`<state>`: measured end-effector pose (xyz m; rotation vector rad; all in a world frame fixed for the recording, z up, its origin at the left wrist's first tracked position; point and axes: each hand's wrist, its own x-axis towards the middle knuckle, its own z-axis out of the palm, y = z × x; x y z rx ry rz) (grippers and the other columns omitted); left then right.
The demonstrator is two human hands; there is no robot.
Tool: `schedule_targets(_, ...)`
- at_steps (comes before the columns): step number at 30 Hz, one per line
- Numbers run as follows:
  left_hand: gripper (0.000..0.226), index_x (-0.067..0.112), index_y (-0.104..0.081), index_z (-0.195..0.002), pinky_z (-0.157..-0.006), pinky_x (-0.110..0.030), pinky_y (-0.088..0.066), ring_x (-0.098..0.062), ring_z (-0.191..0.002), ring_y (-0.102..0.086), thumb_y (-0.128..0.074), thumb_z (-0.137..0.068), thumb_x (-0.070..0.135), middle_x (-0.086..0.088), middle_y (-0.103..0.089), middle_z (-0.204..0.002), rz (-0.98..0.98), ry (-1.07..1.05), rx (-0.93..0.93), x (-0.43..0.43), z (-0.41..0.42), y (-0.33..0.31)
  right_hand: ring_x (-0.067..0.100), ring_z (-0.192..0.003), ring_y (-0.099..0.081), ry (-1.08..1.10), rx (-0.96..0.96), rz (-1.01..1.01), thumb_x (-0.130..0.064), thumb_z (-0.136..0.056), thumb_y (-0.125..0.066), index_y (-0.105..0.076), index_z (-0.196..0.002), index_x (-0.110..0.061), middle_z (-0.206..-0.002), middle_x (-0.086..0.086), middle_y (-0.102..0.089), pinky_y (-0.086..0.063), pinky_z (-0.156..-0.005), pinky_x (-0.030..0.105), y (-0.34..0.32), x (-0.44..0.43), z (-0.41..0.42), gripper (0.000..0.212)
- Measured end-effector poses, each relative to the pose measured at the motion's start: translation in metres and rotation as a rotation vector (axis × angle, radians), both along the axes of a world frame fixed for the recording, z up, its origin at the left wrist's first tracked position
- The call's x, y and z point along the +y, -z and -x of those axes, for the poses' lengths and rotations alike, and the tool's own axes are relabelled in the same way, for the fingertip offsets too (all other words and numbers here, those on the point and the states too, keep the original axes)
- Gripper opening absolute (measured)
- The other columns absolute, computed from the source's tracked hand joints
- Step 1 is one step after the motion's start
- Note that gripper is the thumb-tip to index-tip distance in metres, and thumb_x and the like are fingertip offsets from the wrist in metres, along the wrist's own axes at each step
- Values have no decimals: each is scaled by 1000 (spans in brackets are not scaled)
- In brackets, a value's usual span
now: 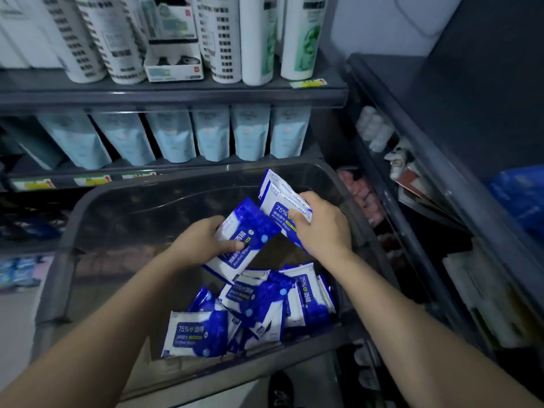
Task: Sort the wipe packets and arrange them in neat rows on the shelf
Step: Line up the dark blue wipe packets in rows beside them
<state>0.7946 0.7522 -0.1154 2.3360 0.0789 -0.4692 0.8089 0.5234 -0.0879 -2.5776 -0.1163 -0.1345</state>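
Two wipe packets [253, 228]: left hand [203, 240] grips one, right hand [321, 228] grips one, above a gray bin [132, 187]; six pouches [212, 134] line the far shelf [59, 172].

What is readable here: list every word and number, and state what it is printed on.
"75%", "Alcohol Wipes": upper packet, in right hand.
"Alcohol Wipes": lower packet, in left hand.
"75%": loose packet in bin.
Price tags, bottles, pouches: too blurred.
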Motion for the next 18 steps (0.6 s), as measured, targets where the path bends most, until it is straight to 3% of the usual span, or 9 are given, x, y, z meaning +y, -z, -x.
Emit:
schedule_targets(2, 39, 16, -60, -102, -80, -38, -55, -12, -82, -68, -77, -76, 40, 2, -72, -93, 85, -11, -55, -5, 7, -10, 32, -93, -61, 69, -104, -53, -32, -90, -60, -63, -107, -17, -100, 5, -70, -46, -71, 36, -11, -2, 19, 23)
schedule_targets(5, 34, 19, -59, -104, -66, -27, -53, -8, -77, -68, -71, -81, 40, 4, -70, -91, 190, -7, -117, -15, 25, -25, 29, -86, -62, 158, -225, -119, -32, -88, -61, -65, -103, -17, -91, 3, -71, -44, -67, 35, -22, -3, 54, 21)
schedule_targets(9, 30, 18, -59, -103, -65, -26, -52, -6, -75, -67, -65, -86, 42, 5, -70, -90, 265, 43, -215, -31, 47, -45, 27, -89, -62, 310, -215, -165, -33, -89, -62, -64, -102, -21, -95, 2, -72, -48, -75, 36, -39, -11, 98, 19)
schedule_targets(12, 27, 18, -58, -100, -55, -16, -44, 0, -68, -64, -61, -89, 42, 9, -68, -84, 248, 124, -270, -48, 63, -60, 25, -89, -63, 422, -223, -184, -34, -89, -61, -64, -106, -21, -98, 1, -71, -48, -78, 36, -54, -25, 131, 22)
schedule_targets(18, 27, 20, -60, -94, -75, -39, -53, -15, -79, -66, -61, -89, 46, 3, -70, -88, 271, 319, -368, -107, 105, -88, 22, -90, -63, 640, -302, -153, -37, -89, -62, -64, -108, -21, -101, -1, -71, -42, -72, 31, -81, -73, 217, 25)
